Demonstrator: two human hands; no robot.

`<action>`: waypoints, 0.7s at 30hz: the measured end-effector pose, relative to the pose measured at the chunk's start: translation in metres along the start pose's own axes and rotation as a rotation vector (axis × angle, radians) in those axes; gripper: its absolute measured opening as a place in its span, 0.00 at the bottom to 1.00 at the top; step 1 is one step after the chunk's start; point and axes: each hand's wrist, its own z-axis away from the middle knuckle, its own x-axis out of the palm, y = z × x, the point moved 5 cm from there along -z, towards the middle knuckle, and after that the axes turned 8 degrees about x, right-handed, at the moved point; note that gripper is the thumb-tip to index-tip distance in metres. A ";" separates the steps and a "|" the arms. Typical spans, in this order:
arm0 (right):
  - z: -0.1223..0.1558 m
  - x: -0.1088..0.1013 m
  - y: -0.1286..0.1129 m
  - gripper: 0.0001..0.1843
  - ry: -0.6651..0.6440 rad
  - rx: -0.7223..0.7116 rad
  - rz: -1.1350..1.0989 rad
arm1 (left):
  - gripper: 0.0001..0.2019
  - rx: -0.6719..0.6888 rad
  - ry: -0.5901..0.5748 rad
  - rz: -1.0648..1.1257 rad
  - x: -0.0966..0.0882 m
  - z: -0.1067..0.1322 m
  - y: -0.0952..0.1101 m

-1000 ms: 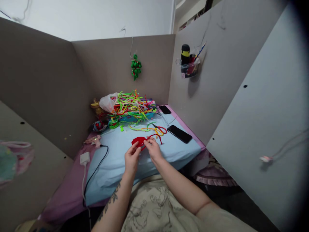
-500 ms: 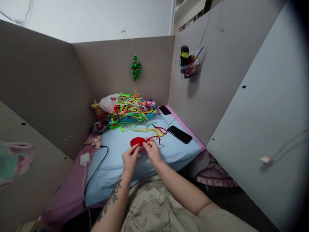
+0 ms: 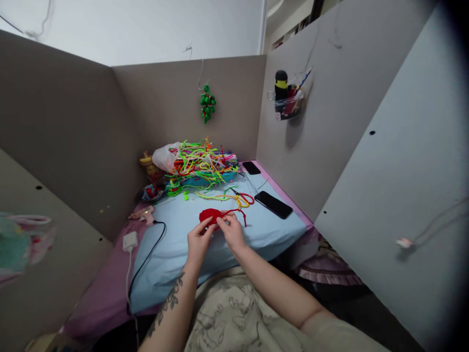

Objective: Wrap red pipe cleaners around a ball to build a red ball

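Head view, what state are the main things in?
Rounded red fuzzy piece: held by left hand and right hand
Thin red strand: bent, one end loose
Red-and-yellow-handled scissors: lying down, blade opening unclear
Large black rectangular phone: flat, screen dark
Smaller black rectangular phone: flat, screen dark
Pink plastic glue gun: lying down, corded
Blue plastic tray: heaped with coloured stems
Green clustered ornament: hanging

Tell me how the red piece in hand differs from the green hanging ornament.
The red piece is rounded; the green ornament is a lumpy cluster. The left hand and right hand hold the red piece; the green ornament hangs before the back panel. Both show some red.
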 end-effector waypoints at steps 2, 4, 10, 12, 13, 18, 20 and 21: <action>0.001 0.000 0.001 0.12 -0.005 -0.001 0.003 | 0.19 0.001 0.005 0.007 0.000 0.000 0.000; 0.002 0.000 0.002 0.11 -0.015 -0.003 0.012 | 0.16 0.008 0.027 0.012 -0.002 0.000 0.001; 0.001 0.001 0.006 0.12 -0.059 -0.009 0.047 | 0.10 0.053 0.094 0.002 -0.008 -0.003 0.003; 0.000 0.003 0.008 0.13 -0.102 0.016 0.042 | 0.12 0.016 0.133 -0.006 -0.013 -0.005 -0.001; -0.001 0.004 0.008 0.13 -0.124 0.032 0.039 | 0.14 -0.007 0.156 -0.008 -0.017 -0.006 -0.002; -0.001 0.003 0.008 0.14 -0.172 0.090 0.034 | 0.18 -0.054 0.278 -0.020 -0.037 -0.011 -0.008; -0.003 0.000 0.006 0.15 -0.162 0.088 0.039 | 0.19 -0.063 0.315 -0.019 -0.042 -0.012 -0.009; -0.005 -0.003 0.004 0.15 -0.145 0.079 0.042 | 0.19 -0.070 0.327 -0.017 -0.044 -0.012 -0.010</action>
